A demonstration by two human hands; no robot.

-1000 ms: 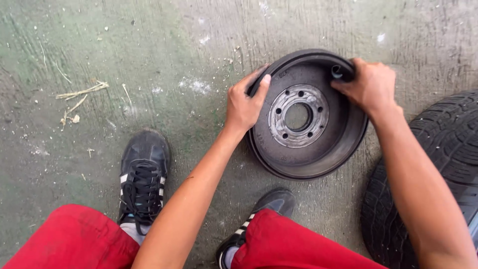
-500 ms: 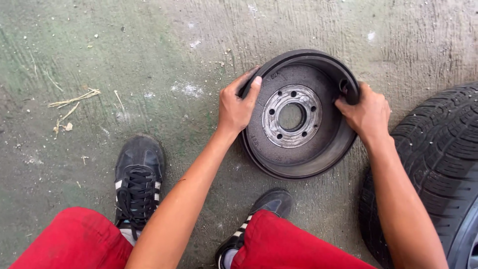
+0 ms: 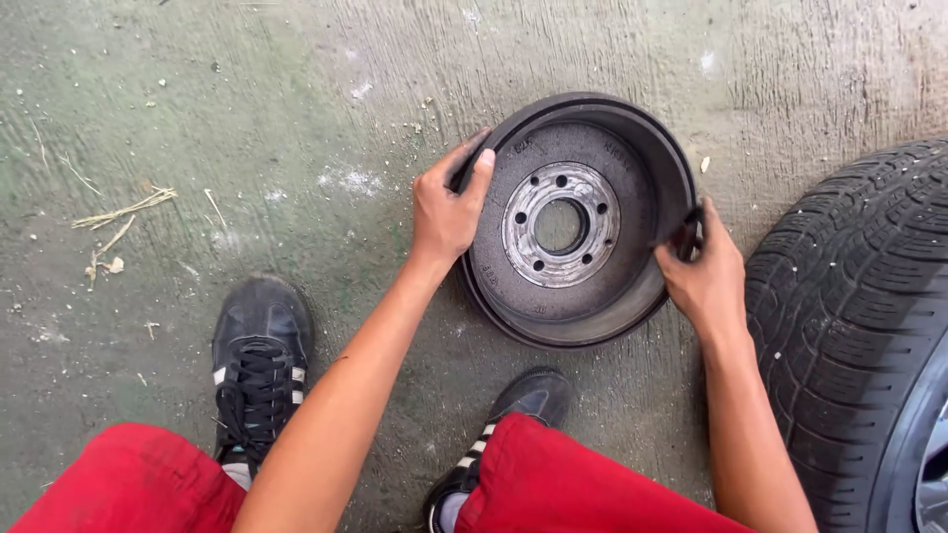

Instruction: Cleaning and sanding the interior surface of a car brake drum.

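Brake drum: a dark, round brake drum (image 3: 578, 222) lies open side up on the concrete floor (image 3: 247, 118), right of centre in the view, its pale metal hub with a ring of bolt holes facing the camera.
Left hand: the left hand (image 3: 449, 212) closes on the drum's left rim, thumb lying over the edge into the bowl, the other fingers wrapped down the outer wall; the forearm runs in straight from the lower left.
Right hand: the right hand (image 3: 706, 276) grips the right rim, fingertips curled over the edge beside a small dark piece that I cannot make out; the wrist bends back toward the body.
Change: a second ago the right hand sat at the drum's upper right edge; half a second ago it had slid lower; now it holds the rim at mid-height on the right. The left hand keeps its place on the left rim. The drum appears to have turned between the hands.
Near edges: a black tyre (image 3: 849, 326) stands just beside the drum on the right, the right hand in the narrow gap between them.
Feet: a black laced shoe (image 3: 259, 360) rests well to the left; a second shoe (image 3: 513, 415) sits just below the drum's near edge, under red trousers (image 3: 573, 489).
Open room: bare floor spreads left and above the drum, with only dry straw bits (image 3: 118, 222) far left.
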